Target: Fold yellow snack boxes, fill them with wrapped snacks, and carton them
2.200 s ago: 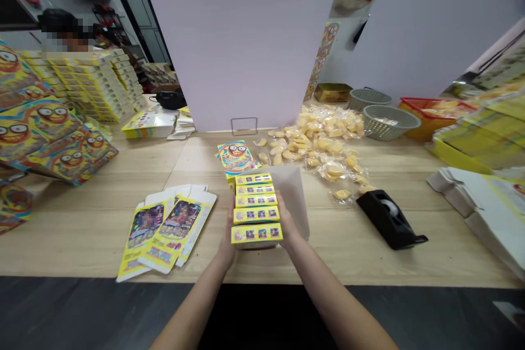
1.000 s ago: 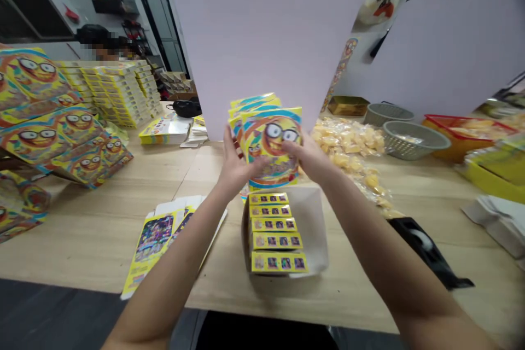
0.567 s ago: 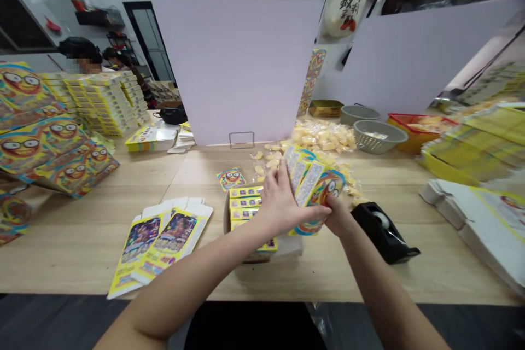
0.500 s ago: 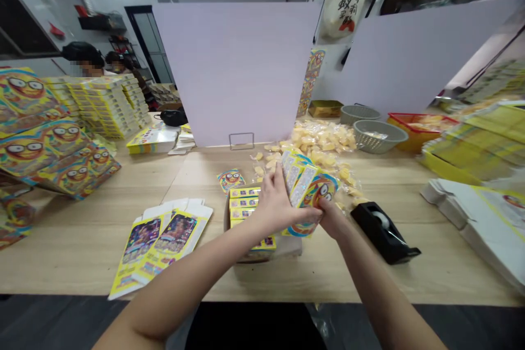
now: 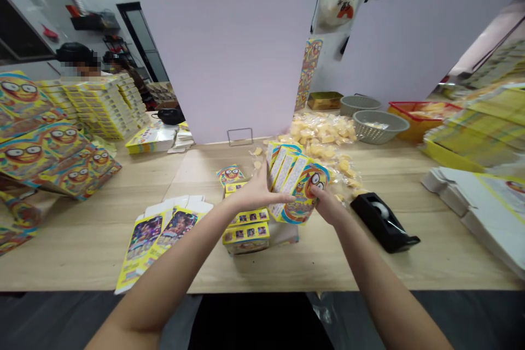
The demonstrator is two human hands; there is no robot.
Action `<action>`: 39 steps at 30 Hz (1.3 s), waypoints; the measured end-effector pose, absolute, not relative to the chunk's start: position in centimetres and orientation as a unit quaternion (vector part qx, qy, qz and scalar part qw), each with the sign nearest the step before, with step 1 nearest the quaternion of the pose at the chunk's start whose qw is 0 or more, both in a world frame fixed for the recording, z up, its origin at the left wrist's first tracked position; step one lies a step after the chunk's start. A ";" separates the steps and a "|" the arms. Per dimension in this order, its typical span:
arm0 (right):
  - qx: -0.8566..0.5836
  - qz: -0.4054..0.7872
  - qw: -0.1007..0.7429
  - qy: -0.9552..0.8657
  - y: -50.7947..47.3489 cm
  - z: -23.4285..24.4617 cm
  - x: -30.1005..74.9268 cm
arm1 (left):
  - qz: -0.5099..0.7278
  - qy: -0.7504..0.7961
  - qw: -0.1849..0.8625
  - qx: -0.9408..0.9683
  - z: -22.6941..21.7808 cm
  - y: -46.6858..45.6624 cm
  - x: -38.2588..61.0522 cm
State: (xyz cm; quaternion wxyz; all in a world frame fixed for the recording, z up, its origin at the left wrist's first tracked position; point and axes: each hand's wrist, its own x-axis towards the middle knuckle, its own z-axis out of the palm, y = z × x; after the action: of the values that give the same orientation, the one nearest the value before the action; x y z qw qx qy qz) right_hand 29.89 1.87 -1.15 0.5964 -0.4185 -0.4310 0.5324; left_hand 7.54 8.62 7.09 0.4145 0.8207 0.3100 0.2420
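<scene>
Both hands hold a bundle of several small boxes (image 5: 296, 188) printed with a bespectacled cartoon face, tilted above the wooden table (image 5: 90, 251). My left hand (image 5: 257, 192) presses its fingers against the bundle's left side. My right hand (image 5: 325, 203) grips its lower right corner. Below my left forearm is a white carton (image 5: 285, 235) holding a stack of yellow boxes (image 5: 246, 232), partly hidden by my arm. A small cartoon-face card (image 5: 230, 175) lies just beyond that stack. Flat printed box blanks (image 5: 158, 235) lie under my left forearm.
A black tape dispenser (image 5: 383, 222) stands right of my right hand. Bagged yellow snacks (image 5: 322, 139) are heaped behind the bundle, before a lilac partition (image 5: 225, 60). Grey baskets (image 5: 379, 126) and a red tray (image 5: 418, 117) stand back right. Stacked boxes (image 5: 96, 101) rise at left, with people behind them.
The bundle has shifted left and slightly up, and stands more upright. My left hand now sits beside it rather than over it. The view has tilted slightly.
</scene>
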 end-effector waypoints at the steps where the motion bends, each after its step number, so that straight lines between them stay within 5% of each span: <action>1: -0.419 0.532 0.597 -0.430 1.9 -1.2 30.0 | 0.231 0.307 0.432 0.816 7.3 9.2 7.3; 8: -0.414 0.562 0.591 -0.405 1.2 -1.2 30.3 | 0.246 0.314 0.497 0.771 7.4 11.2 7.8; 15: -0.437 0.550 0.593 -0.393 -0.1 -1.9 30.8 | 0.312 0.251 0.317 0.860 7.0 12.0 9.8; 22: -0.499 0.489 0.494 -0.519 -0.3 -1.2 29.0 | 0.264 0.308 0.253 0.878 5.2 11.4 6.1; 31: -0.494 0.389 0.469 -0.620 1.1 -1.0 27.1 | 0.233 0.285 0.273 0.889 6.1 8.8 5.1; 39: -0.543 0.295 0.390 -0.683 -0.1 -1.0 27.6 | 0.143 0.320 0.128 0.928 7.4 6.3 6.1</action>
State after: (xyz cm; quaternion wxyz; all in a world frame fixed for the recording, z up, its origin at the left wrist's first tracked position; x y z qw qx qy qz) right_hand 27.64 -0.14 -1.03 0.3901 -0.5429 -0.6827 0.2949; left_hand 6.14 6.29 7.42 0.1282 0.9276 0.3204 0.1430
